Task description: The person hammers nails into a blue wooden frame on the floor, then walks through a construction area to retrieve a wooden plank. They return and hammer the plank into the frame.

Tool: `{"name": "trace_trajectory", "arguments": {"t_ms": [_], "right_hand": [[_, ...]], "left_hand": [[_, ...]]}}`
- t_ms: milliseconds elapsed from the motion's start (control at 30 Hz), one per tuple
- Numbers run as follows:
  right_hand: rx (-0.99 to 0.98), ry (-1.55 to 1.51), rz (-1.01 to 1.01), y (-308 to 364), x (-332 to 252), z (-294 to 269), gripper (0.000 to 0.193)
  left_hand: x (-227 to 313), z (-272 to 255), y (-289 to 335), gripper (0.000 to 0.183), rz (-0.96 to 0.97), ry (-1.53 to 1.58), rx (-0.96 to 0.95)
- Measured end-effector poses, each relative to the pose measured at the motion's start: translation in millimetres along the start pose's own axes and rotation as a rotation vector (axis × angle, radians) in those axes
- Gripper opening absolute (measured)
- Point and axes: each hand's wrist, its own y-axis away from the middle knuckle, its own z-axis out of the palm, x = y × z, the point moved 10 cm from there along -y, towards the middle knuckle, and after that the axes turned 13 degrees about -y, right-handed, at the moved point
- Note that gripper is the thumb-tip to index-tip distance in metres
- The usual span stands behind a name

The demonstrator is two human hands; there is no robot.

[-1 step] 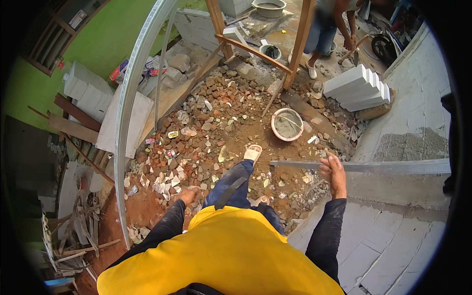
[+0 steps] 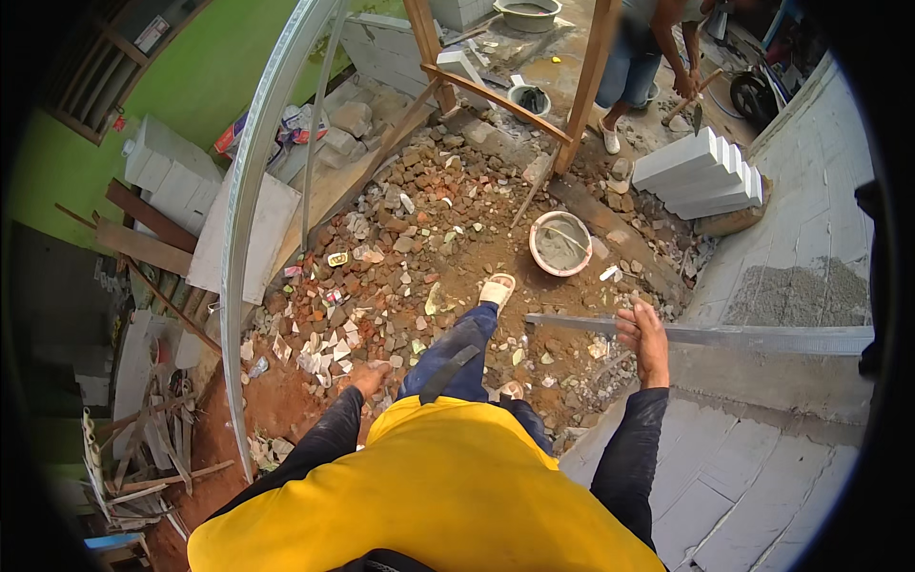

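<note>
My right hand (image 2: 644,345) is raised at the right, fingers loosely bent and apart, with nothing seen in it. It overlaps a long galvanised metal profile (image 2: 762,338); whether it touches the profile I cannot tell. Lower and to the left, my left hand (image 2: 370,378) hangs over the rubble with loosely bent fingers and no object visible in it. Ahead of my sandalled foot (image 2: 497,289) a round tub (image 2: 537,255) of wet grey mortar stands on the ground, a stick lying across it.
Broken brick and tile rubble (image 2: 381,276) covers the ground. A tall metal profile (image 2: 250,191) rises at the left, a wooden frame (image 2: 586,86) ahead. White blocks (image 2: 691,172) lean near the block wall (image 2: 810,181) at right. Beyond, a co-worker (image 2: 634,71) bends over, holding a tool.
The view has shifted a little, so the surroundings sit slightly further right and lower. Both hands keep nearly the same pose.
</note>
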Motion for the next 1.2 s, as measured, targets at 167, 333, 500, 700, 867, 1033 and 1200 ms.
{"name": "trace_trajectory", "arguments": {"t_ms": [167, 333, 500, 700, 867, 1033, 1200], "right_hand": [[-0.023, -0.128, 0.111, -71, 38, 78, 0.056], [-0.001, -0.131, 0.359, -118, 86, 123, 0.048], [-0.027, 0.023, 0.404, -163, 66, 141, 0.044], [-0.173, 0.156, 0.45, -162, 48, 148, 0.047], [-0.178, 0.13, 0.536, -114, 86, 124, 0.045], [-0.202, 0.141, 0.585, -85, 165, 92, 0.048], [0.006, 0.461, 0.584, -68, 260, 62, 0.083]], "left_hand": [[52, 4, -79, 0.043, 0.069, -0.327, -0.035], [181, -59, -139, 0.044, -0.022, -0.534, -0.079], [393, -129, -160, 0.054, 0.373, 0.14, 0.033], [432, -102, -150, 0.057, 0.517, 0.061, -0.023], [336, -56, -134, 0.047, 0.225, -0.015, -0.059], [303, -45, -152, 0.043, 0.275, 0.107, 0.027], [285, -71, -226, 0.047, 0.22, -0.156, 0.15]]}}
